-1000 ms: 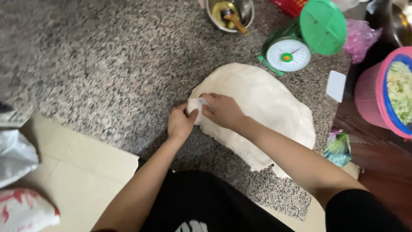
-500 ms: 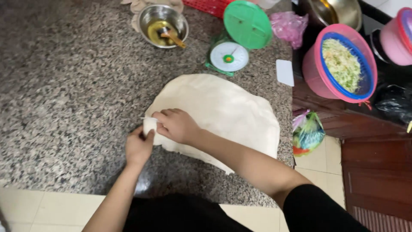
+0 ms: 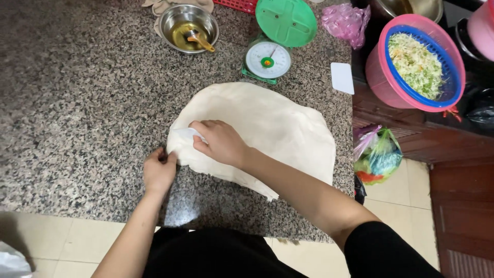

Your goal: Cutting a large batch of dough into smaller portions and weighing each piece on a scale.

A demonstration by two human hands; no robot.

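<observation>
A large flat sheet of pale dough [image 3: 267,128] lies spread on the speckled granite counter [image 3: 77,103]. My left hand [image 3: 158,172] pinches the dough's left edge. My right hand [image 3: 218,141] rests on the dough just beside it, fingers closed on a small white scraper [image 3: 188,135] pressed against the same edge. Most of the scraper is hidden under my fingers.
Behind the dough stand a green kitchen scale [image 3: 270,56], a steel bowl of oil with a brush [image 3: 189,28] and a white card [image 3: 342,78]. A pink bag [image 3: 346,21] lies at the back. To the right, a pink basin holding a blue basket of shredded vegetables [image 3: 417,62].
The view has shifted, so the dough now sits nearer the centre. My hands stay together at the dough's left edge, with the left hand slightly lower than before.
</observation>
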